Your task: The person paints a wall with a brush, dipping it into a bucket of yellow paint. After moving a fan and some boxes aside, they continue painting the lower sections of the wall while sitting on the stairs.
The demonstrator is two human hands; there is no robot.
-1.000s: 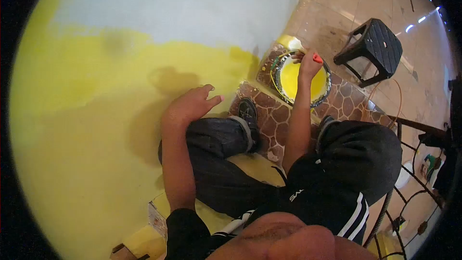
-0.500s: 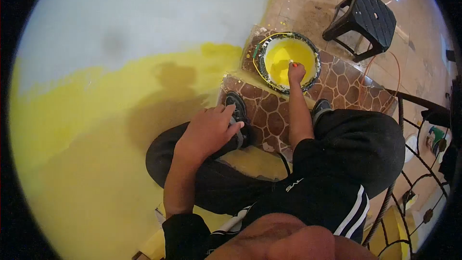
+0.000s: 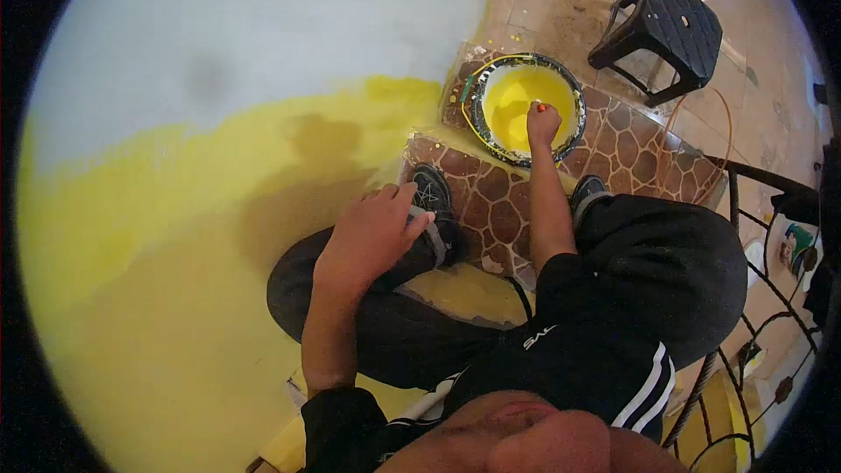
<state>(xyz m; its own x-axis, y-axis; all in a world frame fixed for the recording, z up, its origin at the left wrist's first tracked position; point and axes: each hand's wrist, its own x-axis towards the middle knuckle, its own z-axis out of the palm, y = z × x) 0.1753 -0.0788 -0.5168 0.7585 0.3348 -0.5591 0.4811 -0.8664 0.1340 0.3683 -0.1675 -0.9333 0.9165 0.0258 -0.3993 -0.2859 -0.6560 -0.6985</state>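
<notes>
My right hand (image 3: pixel 543 125) is closed around a tool with a small orange-red end (image 3: pixel 541 108), held over the bucket; the rest of the tool is hidden. Yellow paint fills the round bucket (image 3: pixel 577 123), whose dark rim is splashed with white. My left hand (image 3: pixel 372 232), fingers spread and holding nothing, is over my left knee and near my left shoe (image 3: pixel 429 188). To the left, the wall (image 3: pixel 158 236) is yellow below and pale bluish-white above.
A black plastic stool (image 3: pixel 679 31) stands on the tiled floor beyond the bucket. Brown stone-patterned steps (image 3: pixel 495 201) lie under my feet. An orange cable (image 3: pixel 729 127) loops near the black metal railing (image 3: pixel 771 276) on the right.
My right hand has shifted slightly up within the bucket's outline. My left hand has moved slightly left and down. The view has shifted a little.
</notes>
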